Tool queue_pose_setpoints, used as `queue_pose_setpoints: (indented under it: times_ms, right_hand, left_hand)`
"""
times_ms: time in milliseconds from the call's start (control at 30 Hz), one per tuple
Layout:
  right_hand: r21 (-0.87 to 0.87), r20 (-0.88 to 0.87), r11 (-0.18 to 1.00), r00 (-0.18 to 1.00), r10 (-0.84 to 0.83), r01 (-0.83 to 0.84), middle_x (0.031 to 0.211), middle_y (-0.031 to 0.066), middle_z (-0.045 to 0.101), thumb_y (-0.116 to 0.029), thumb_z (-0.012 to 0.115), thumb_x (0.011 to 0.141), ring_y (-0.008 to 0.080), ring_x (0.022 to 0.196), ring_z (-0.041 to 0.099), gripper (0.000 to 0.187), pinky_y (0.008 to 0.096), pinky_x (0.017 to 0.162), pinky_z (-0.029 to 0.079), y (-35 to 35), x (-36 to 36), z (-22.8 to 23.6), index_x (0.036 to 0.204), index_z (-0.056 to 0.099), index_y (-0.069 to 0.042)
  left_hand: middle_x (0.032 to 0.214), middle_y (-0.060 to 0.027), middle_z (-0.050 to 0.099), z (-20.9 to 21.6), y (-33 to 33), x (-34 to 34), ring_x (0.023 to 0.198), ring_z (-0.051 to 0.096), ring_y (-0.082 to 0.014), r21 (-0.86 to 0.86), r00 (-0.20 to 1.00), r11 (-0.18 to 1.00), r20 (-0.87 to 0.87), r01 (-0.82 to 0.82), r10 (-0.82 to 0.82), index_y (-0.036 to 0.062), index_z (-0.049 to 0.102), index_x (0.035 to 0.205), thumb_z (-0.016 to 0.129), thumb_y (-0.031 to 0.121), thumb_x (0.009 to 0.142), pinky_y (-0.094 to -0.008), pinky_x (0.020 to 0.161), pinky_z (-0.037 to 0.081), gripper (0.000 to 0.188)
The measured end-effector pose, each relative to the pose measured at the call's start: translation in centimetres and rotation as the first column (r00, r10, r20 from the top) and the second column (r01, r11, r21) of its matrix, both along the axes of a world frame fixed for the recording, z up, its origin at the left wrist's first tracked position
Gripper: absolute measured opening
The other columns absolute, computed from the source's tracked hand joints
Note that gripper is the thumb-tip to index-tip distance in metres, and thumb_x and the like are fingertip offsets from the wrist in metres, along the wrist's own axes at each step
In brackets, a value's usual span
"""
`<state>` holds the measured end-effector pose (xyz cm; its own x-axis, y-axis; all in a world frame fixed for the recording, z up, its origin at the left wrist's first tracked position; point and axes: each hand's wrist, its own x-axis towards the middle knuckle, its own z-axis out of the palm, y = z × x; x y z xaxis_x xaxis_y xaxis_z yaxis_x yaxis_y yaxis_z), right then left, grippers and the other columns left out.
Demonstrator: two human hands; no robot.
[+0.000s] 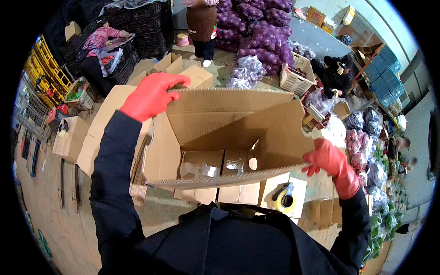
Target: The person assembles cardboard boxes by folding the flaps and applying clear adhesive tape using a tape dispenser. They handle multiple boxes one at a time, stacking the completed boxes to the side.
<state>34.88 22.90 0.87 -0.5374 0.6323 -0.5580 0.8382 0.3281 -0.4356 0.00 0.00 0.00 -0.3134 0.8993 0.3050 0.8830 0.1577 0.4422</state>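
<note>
An open cardboard box [233, 123] is in front of me, its inside facing up toward me. Clear tape crosses its inner bottom flaps, and a small pale opening shows low inside. My left hand [149, 97], in a red rubber glove, grips the box at its far left corner, with the thumb and forefinger around the edge. At the near right corner, my right hand [333, 166], gloved the same way, has its fingers curled at the rim. Below the box, a tape dispenser [285, 198] with a yellow roll lies on a carton [299, 185].
Flattened cardboard [107, 123] is stacked at the left. Purple net sacks [263, 39] are piled at the back, near a white crate [295, 73]. Bagged vegetables [378, 174] line the right. One person [101, 48] bends over crates, another [201, 27] stands, and a third [334, 73] crouches.
</note>
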Motion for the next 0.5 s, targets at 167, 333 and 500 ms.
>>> queue_pose_setpoints:
  times_ms: [167,333,500]
  right_hand:
    - [-0.021,-0.133,0.987,0.978,-0.158,0.157,0.066,0.0151,0.065,-0.01,0.055,0.082,0.0204,0.061,0.069,0.017,0.0285,0.039,0.046,-2.6,-0.6,-0.4,0.079,0.05,0.006]
    - [0.07,-0.117,0.973,0.966,0.228,-0.221,0.063,0.0087,0.061,-0.023,0.059,0.085,0.0185,0.055,0.065,0.027,0.0299,0.049,0.048,-1.3,0.4,-1.3,0.076,0.057,0.003]
    - [0.065,0.009,0.705,0.707,0.707,-0.706,0.059,0.0119,0.062,-0.038,0.064,0.084,0.0191,0.051,0.063,0.04,0.031,0.049,0.047,-2.9,-5.4,1.2,0.076,0.065,0.001]
  left_hand:
    - [0.087,-0.0108,0.069,-1.0,-5.3,4.0,0.083,0.066,-0.0233,0.404,0.927,0.893,0.217,0.199,-0.305,0.0012,0.065,0.098,0.056,0.001,0.083,-0.0364,0.08,0.05,0.017]
    - [0.077,-0.0032,0.069,-2.3,-7.3,4.0,0.071,0.064,-0.0187,0.245,0.927,0.919,0.141,0.307,-0.348,0.0057,0.068,0.088,0.052,0.005,0.085,-0.0363,0.076,0.048,0.016]
    - [0.055,-0.0112,0.055,-7.8,-0.1,5.3,0.051,0.052,-0.0296,-0.064,0.866,0.865,-0.013,0.498,-0.5,0.0066,0.063,0.068,0.056,0.017,0.086,-0.0398,0.053,0.042,0.022]
